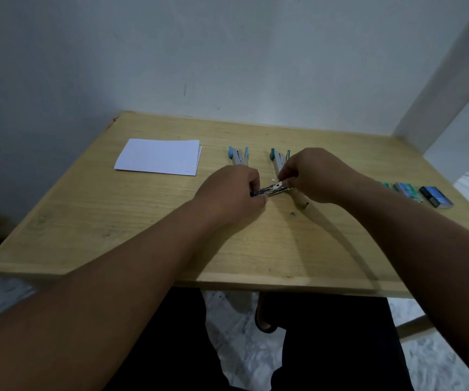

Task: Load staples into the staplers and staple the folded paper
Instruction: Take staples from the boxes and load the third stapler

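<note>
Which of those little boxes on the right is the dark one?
The staple box farthest right, at the table's edge: dark blue-black, while the two boxes beside it are green.

Matt wooden table point(114, 221), shiny metal stapler point(272, 191)

Wooden table point(92, 221), pale blue wall point(171, 52), marbled floor point(439, 362), dim light

Bare tabletop point(114, 235) along the near edge and near-left corner, folded paper point(158, 156) toward the far-left corner, staplers point(239, 156) mid-far, staple boxes point(422, 193) lining the right edge.
</note>
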